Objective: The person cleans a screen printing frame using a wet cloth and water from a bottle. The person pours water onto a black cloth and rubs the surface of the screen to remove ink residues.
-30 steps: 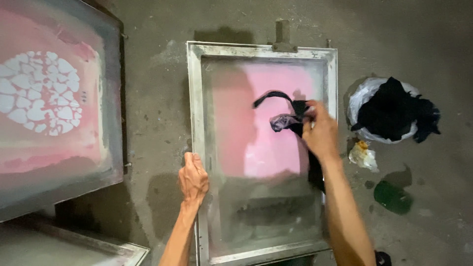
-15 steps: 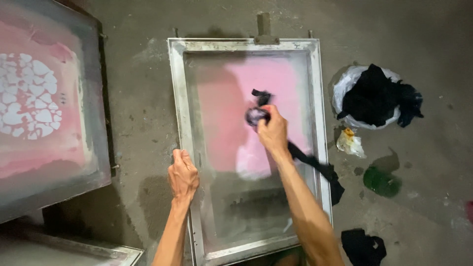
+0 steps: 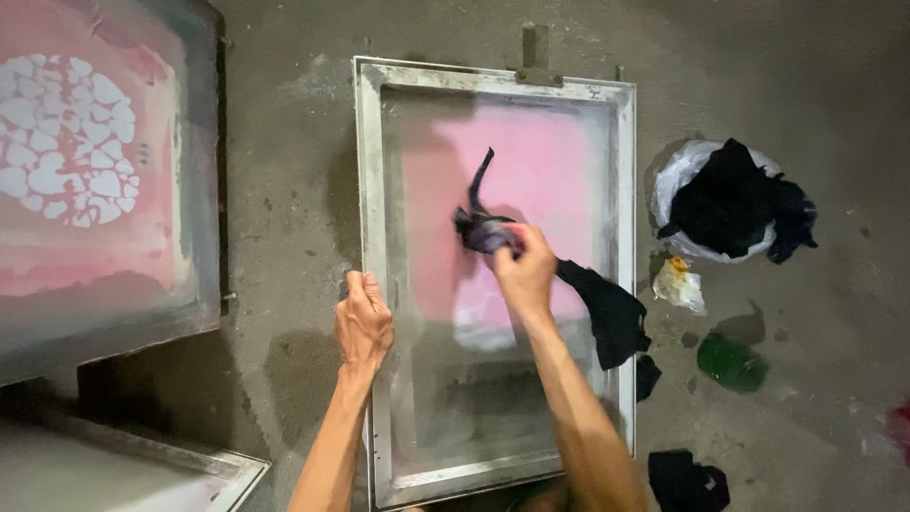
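The right hand [image 3: 524, 270] squeezes a dark rag [image 3: 485, 230] on the pink screen [image 3: 559, 171], with the rag poking out far and left. The left hand [image 3: 363, 322] grips the frame's [image 3: 372, 190] left side.

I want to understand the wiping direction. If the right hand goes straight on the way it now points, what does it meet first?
The right hand points up and slightly left, so it would probably cross pink mesh, then meet the frame's top rail.
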